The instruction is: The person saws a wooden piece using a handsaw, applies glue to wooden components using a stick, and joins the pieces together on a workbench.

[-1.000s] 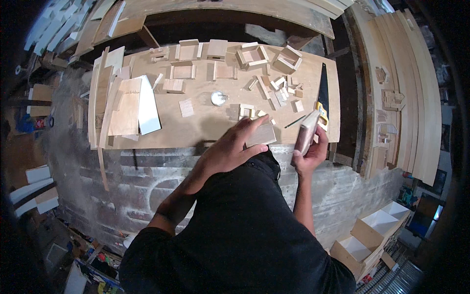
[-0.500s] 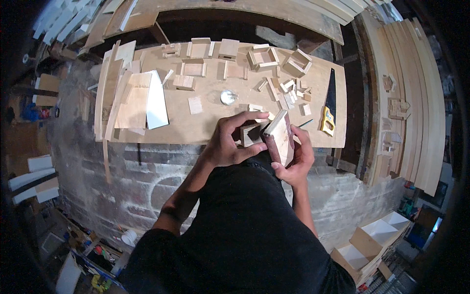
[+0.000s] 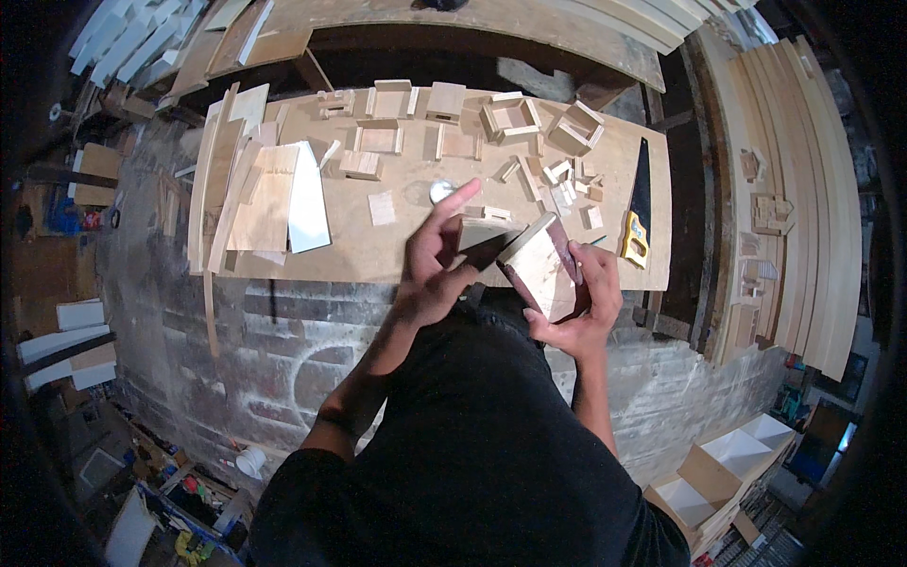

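Observation:
My left hand (image 3: 427, 269) is closed around a small wooden box-like piece (image 3: 484, 231), its index finger stretched out toward the table. The underside of that piece lies in shadow. Held in my right hand (image 3: 599, 298) is a wooden block wrapped in reddish-brown sandpaper (image 3: 542, 268), its pale wooden face turned up. Fingers grip the wrapped edge on the right, with the thumb at the lower corner. The block's upper left edge is close beside the wooden piece; whether they touch I cannot tell. Both are above the near edge of the worktable (image 3: 359, 269).
Several small wooden boxes and frames (image 3: 511, 115) stand along the table's far side. A handsaw (image 3: 636, 236) with a yellow handle lies at right, near wood offcuts (image 3: 592, 217). Boards (image 3: 265, 194) and a white panel (image 3: 307, 198) lie at left. A round whitish object (image 3: 440, 192) is behind my left hand.
The sanding block has tilted, showing more of its broad pale face. My left index finger has lifted off and straightened, and the wooden piece has turned in my left hand.

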### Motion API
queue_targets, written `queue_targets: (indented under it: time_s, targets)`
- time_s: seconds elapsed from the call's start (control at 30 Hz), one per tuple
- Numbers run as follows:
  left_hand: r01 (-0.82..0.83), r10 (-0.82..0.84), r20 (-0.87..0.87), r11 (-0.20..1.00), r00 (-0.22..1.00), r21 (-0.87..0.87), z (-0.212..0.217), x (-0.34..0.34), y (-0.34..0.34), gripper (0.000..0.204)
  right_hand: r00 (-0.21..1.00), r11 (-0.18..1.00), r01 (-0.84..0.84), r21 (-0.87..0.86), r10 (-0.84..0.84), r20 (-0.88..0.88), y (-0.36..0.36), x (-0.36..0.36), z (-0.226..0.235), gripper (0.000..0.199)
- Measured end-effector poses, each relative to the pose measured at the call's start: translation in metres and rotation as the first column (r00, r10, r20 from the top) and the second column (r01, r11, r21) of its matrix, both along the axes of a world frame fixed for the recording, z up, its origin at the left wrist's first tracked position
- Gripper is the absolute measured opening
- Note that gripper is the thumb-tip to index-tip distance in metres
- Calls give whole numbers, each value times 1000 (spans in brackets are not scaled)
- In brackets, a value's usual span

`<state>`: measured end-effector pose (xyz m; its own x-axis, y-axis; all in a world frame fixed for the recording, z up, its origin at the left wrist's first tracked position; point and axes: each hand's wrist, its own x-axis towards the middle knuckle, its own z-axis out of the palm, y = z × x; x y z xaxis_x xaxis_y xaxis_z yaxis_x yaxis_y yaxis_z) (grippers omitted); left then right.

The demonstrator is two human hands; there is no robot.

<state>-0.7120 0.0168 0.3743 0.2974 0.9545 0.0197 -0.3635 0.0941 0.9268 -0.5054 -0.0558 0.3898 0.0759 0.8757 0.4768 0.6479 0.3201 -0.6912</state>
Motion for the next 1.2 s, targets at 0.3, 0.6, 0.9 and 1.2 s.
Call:
queue_targets:
  time_s: [0.3, 0.6, 0.9, 1.2]
  targets:
    - [220, -2, -503, 901, 864, 375, -7, -16, 3, 39, 994, 991, -109, -82, 110, 10, 2, 10, 4, 83]
    - [148, -76, -255, 951, 964, 273, -34, 9, -16, 35, 977, 962, -211, -175, 203, -64, -7, 28, 2, 84]
    - [257, -189, -260, 932, 947, 257, -45, -7, -41, 33, 968, 901, -237, -362, 186, -170, -34, 6, -6, 83]
    - [220, -149, -313, 954, 938, 205, -49, -26, -40, 30, 975, 897, -222, -382, 192, -115, -32, -1, -4, 83]
